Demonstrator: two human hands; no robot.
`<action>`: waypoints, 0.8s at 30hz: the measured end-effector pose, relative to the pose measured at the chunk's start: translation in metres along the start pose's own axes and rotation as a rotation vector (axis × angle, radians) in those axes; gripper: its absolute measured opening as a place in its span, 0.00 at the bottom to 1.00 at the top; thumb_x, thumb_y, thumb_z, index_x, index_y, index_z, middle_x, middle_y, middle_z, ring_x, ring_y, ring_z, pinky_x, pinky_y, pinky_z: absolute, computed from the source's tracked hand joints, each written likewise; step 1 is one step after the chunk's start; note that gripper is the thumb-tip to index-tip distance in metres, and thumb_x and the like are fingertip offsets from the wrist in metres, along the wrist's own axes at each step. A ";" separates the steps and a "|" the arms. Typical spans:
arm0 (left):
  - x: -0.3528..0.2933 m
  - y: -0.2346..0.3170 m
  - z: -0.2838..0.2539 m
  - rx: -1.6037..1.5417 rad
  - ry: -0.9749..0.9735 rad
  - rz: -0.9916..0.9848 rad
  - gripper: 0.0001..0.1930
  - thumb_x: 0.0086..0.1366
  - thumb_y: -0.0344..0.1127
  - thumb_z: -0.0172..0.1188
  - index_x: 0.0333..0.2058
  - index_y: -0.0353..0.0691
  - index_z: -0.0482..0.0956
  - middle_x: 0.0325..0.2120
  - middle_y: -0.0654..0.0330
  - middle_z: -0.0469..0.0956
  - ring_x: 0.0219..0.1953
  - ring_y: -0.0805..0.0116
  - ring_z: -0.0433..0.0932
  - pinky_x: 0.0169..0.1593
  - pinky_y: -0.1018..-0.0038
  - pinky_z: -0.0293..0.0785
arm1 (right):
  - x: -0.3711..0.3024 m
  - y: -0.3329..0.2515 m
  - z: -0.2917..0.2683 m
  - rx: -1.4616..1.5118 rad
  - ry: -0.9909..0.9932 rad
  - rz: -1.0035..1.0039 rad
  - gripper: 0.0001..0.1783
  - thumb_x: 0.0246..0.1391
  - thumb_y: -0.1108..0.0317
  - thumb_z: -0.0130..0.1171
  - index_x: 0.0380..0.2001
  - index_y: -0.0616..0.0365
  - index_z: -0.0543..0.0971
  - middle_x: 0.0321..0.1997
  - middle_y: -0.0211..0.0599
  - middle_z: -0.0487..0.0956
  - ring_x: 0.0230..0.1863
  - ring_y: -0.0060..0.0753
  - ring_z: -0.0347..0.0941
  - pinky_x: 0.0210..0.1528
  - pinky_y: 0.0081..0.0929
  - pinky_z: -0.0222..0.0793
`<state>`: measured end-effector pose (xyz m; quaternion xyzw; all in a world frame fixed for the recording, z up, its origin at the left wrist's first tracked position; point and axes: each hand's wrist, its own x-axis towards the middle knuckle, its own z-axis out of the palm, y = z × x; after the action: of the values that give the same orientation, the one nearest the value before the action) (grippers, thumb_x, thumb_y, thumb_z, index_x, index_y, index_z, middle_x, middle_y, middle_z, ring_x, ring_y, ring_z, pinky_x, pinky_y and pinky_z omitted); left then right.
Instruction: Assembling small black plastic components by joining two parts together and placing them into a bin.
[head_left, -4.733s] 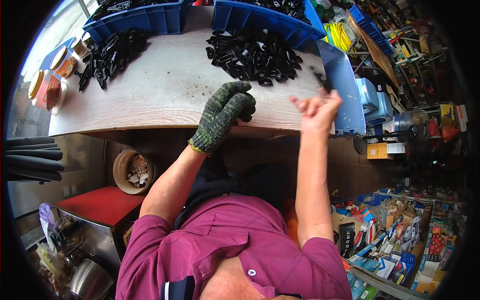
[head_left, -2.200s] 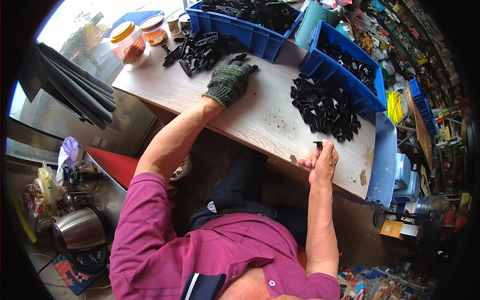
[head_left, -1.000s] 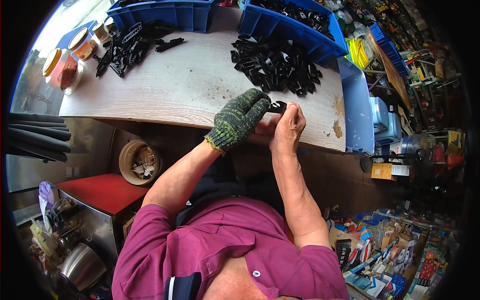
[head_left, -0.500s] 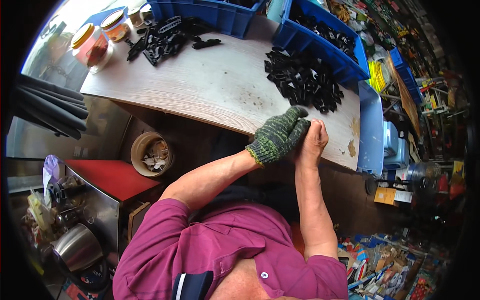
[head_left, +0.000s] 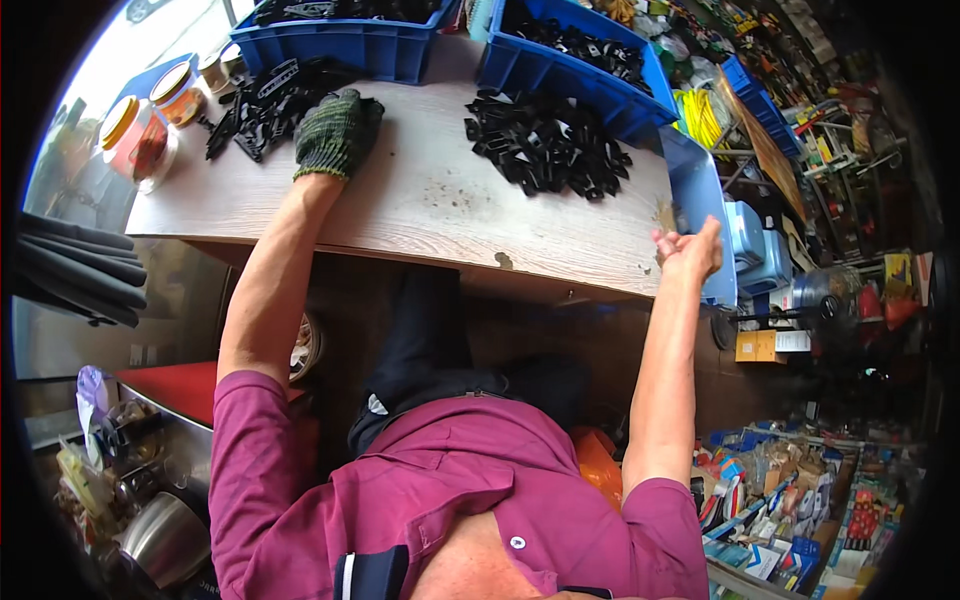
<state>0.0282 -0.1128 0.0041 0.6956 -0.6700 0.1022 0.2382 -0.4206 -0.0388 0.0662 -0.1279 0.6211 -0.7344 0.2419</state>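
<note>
My left hand (head_left: 338,135), in a dark green knitted glove, is over the table at the right side of a pile of long black plastic pieces (head_left: 250,122). Its fingertips point down and are hidden, so what they touch does not show. My bare right hand (head_left: 690,250) is raised by the table's right end, in front of a light blue bin (head_left: 722,282). Its fingers are partly bent and apart, with nothing visible in them. Between my hands, a heap of smaller black plastic pieces (head_left: 545,145) lies on the pale wooden table (head_left: 420,205).
Two blue crates, one at the back left (head_left: 330,50) and one at the back right (head_left: 570,75), hold black pieces. Lidded jars (head_left: 135,140) stand at the left end. Beyond the table's right end are a yellow coil (head_left: 698,118) and light blue containers (head_left: 765,255).
My hands were together in front of the right heap and have parted. The left went left to the long pieces, the right went toward the light blue bin. The view has shifted.
</note>
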 end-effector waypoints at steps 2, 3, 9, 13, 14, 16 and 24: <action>-0.009 0.015 -0.007 0.083 0.024 0.013 0.19 0.67 0.52 0.56 0.39 0.41 0.79 0.34 0.48 0.81 0.39 0.44 0.79 0.41 0.51 0.75 | -0.002 0.011 -0.005 -0.137 -0.140 0.034 0.19 0.53 0.59 0.66 0.38 0.61 0.71 0.13 0.31 0.58 0.12 0.33 0.64 0.18 0.49 0.81; -0.013 0.018 -0.006 0.075 0.022 0.018 0.19 0.67 0.52 0.56 0.39 0.41 0.79 0.34 0.48 0.81 0.39 0.44 0.79 0.41 0.51 0.75 | 0.001 0.026 -0.009 -0.187 -0.280 0.017 0.20 0.52 0.57 0.68 0.36 0.61 0.73 0.11 0.28 0.58 0.10 0.30 0.62 0.19 0.48 0.81; -0.038 0.034 -0.010 -0.095 -0.054 0.205 0.12 0.66 0.43 0.56 0.43 0.45 0.80 0.36 0.48 0.80 0.38 0.45 0.78 0.40 0.51 0.75 | -0.022 0.046 0.018 -0.509 -0.482 0.198 0.19 0.53 0.59 0.70 0.37 0.61 0.76 0.13 0.27 0.63 0.08 0.24 0.62 0.14 0.33 0.75; -0.051 0.035 -0.009 -0.283 0.101 0.365 0.12 0.68 0.36 0.55 0.48 0.50 0.80 0.35 0.53 0.80 0.38 0.48 0.78 0.40 0.55 0.75 | -0.026 0.050 0.035 -0.700 -0.526 0.129 0.18 0.52 0.57 0.70 0.32 0.60 0.77 0.13 0.26 0.65 0.07 0.22 0.59 0.12 0.31 0.70; -0.052 0.038 -0.011 -0.248 0.049 0.354 0.12 0.67 0.37 0.57 0.48 0.49 0.81 0.36 0.54 0.80 0.38 0.49 0.78 0.41 0.55 0.75 | -0.027 0.051 0.037 -0.737 -0.516 0.118 0.17 0.52 0.58 0.69 0.33 0.61 0.78 0.14 0.29 0.68 0.07 0.21 0.58 0.11 0.30 0.68; -0.049 0.038 -0.014 -0.216 0.037 0.359 0.12 0.67 0.38 0.58 0.47 0.47 0.81 0.38 0.54 0.81 0.39 0.48 0.78 0.41 0.55 0.75 | -0.027 0.054 0.042 -0.797 -0.517 0.076 0.16 0.52 0.59 0.68 0.35 0.62 0.78 0.15 0.30 0.70 0.07 0.21 0.58 0.11 0.30 0.68; -0.054 0.040 -0.010 -0.408 0.334 0.265 0.14 0.62 0.43 0.67 0.42 0.42 0.83 0.40 0.52 0.81 0.39 0.49 0.79 0.42 0.59 0.77 | -0.034 0.049 0.037 -0.711 -0.482 0.125 0.13 0.53 0.63 0.61 0.36 0.61 0.77 0.12 0.27 0.65 0.08 0.23 0.60 0.14 0.32 0.72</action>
<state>-0.0141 -0.0599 -0.0046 0.5133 -0.7132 0.1090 0.4647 -0.3641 -0.0576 0.0299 -0.3331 0.7677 -0.4080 0.3650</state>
